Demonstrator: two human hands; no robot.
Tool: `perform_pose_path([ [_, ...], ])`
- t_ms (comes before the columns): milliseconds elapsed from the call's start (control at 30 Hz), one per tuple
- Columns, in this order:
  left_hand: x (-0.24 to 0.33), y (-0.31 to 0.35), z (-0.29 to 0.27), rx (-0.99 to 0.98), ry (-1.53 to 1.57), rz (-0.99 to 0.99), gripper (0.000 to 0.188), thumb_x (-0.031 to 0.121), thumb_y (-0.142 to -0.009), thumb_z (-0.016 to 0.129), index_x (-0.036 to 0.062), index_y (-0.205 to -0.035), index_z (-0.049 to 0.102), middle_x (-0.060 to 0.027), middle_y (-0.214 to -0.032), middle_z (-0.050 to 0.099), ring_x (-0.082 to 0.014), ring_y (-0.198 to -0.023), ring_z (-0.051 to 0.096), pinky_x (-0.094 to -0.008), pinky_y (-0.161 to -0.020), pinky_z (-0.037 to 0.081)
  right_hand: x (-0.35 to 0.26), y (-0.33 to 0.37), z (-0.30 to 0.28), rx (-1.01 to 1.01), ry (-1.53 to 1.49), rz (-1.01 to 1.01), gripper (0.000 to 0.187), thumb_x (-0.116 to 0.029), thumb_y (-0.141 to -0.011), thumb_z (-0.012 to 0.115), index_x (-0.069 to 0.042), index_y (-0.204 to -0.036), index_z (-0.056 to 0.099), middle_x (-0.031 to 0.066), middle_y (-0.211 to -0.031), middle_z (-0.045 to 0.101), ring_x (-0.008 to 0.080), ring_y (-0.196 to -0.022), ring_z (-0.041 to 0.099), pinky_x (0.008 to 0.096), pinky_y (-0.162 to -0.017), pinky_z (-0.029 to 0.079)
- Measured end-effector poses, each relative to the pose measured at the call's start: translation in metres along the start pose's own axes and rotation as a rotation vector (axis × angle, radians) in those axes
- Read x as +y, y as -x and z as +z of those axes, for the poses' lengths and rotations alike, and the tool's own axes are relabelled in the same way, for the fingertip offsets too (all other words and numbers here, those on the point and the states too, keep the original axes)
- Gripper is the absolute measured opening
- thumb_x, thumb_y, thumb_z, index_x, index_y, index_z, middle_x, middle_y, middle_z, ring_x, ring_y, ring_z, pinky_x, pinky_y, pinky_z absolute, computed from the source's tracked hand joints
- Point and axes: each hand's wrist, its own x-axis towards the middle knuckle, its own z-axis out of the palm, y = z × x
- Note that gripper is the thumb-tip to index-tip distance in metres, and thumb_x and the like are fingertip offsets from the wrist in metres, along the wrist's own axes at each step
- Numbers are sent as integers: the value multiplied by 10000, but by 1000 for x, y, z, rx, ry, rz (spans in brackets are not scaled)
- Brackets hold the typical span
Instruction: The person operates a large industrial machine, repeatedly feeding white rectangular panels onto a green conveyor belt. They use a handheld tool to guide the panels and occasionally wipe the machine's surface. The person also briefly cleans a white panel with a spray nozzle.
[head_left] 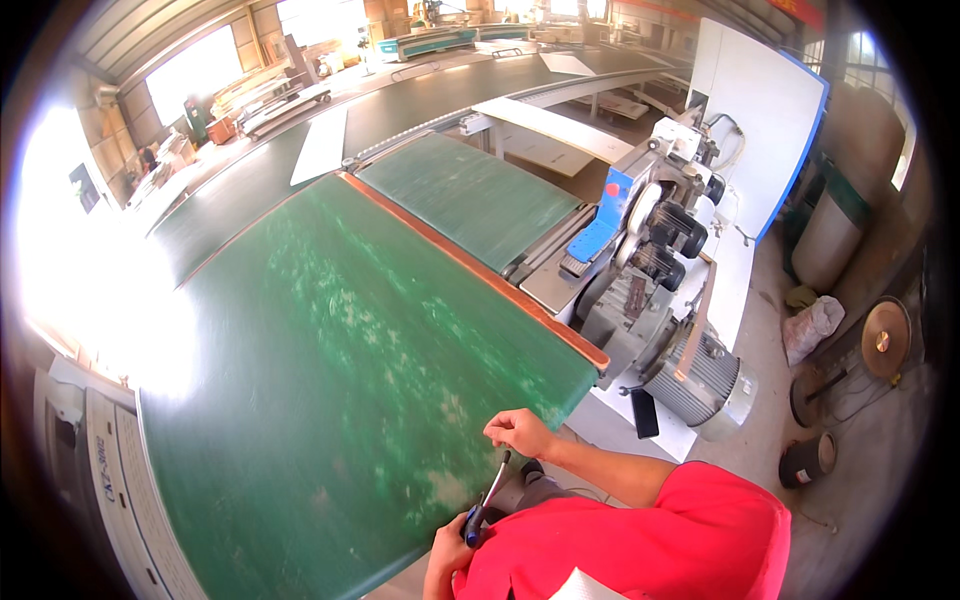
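Close to my body, my left hand [452, 545] is wrapped round the dark blue handle of a slim tool [495, 484] with a pale straight shaft and black tip. Its exact kind does not show clearly. The shaft points up toward my right hand [520, 432], whose fingers are curled together just above the tip. Whether those fingers hold anything small is too unclear to make out. Both hands are at the near edge of a wide green conveyor belt [330, 400], worn and dusty in pale patches.
A machine with a grey motor [700, 370] and blue guard [605, 220] stands to the right, beside a smaller green belt [470, 195]. A black phone [645, 412] lies near the motor. White boards [322, 145] rest farther back. A black bucket [808, 460] stands on the floor.
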Motion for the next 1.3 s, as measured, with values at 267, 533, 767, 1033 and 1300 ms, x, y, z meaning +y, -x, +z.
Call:
perform_pose_path([
  [267,-2,-3,-1,-17,1,19,463,329,-783,770,57,-1143,665,-177,-839,701,-300,-769,706,-379,-716,532,-4,1,2,-8,-14,-4,172,-194,-906,666,-27,-929,702,24,-750,667,65,-625,530,237,-564,417],
  [533,2,-2,-4,-25,-67,-11,461,333,-793,757,57,-1150,664,-179,-818,695,-296,-738,699,-381,-703,530,-2,0,3,-12,23,-2,210,-218,-899,663,-15,-932,705,31,-760,674,91,-692,592,261,-621,452],
  [767,-3,-1,-3,-13,0,-2,451,357,-783,772,53,-1102,676,-171,-788,685,-282,-699,681,-375,-693,526,-8,3,6,-8,11,-14,200,-201,-901,661,-6,-921,700,30,-757,668,90,-693,593,260,-617,454],
  [1033,-6,-1,-4,-16,-15,9,456,364,-781,774,52,-1098,676,-171,-804,692,-288,-719,689,-379,-699,528,-9,3,5,-19,38,-1,200,-205,-902,662,-10,-917,701,23,-755,668,88,-688,592,259,-613,452],
  [1300,11,-2,-7,10,-8,-27,466,370,-780,783,55,-1107,678,-155,-789,689,-249,-699,678,-363,-697,527,-8,-8,6,-57,11,1,208,-215,-904,658,-13,-933,701,25,-754,669,90,-694,593,258,-613,454],
])
